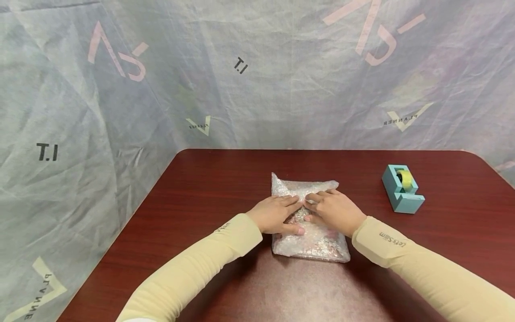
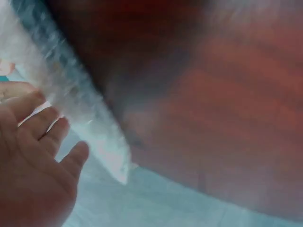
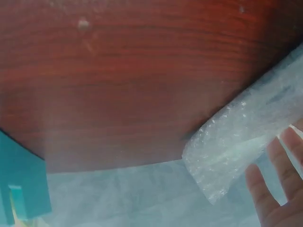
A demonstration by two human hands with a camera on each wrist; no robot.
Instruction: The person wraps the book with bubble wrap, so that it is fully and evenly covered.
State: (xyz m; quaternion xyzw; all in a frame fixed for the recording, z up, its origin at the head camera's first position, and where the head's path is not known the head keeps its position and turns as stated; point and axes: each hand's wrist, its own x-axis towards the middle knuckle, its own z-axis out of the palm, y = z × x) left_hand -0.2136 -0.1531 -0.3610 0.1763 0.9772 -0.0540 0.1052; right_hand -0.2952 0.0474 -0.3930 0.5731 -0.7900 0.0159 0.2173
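A flat package wrapped in bubble wrap (image 1: pixel 318 246) lies on the dark red table in the head view. My left hand (image 1: pixel 277 213) rests on its left half, fingers extended and fingertips near the middle. From the other side my right hand (image 1: pixel 335 210) lies on the right half, its fingertips almost meeting those of the left. In the left wrist view the left hand's (image 2: pixel 38 156) spread fingers lie against the wrap (image 2: pixel 90 104). The right wrist view has the wrap's corner (image 3: pixel 218 161) sticking out past the right hand's (image 3: pixel 281 189) fingers.
To the right on the table (image 1: pixel 217 192) stands a blue-green tape dispenser (image 1: pixel 402 197) with a yellow roll of tape (image 1: pixel 405 180). Grey printed sheeting (image 1: pixel 281 89) hangs behind the table and along its left side.
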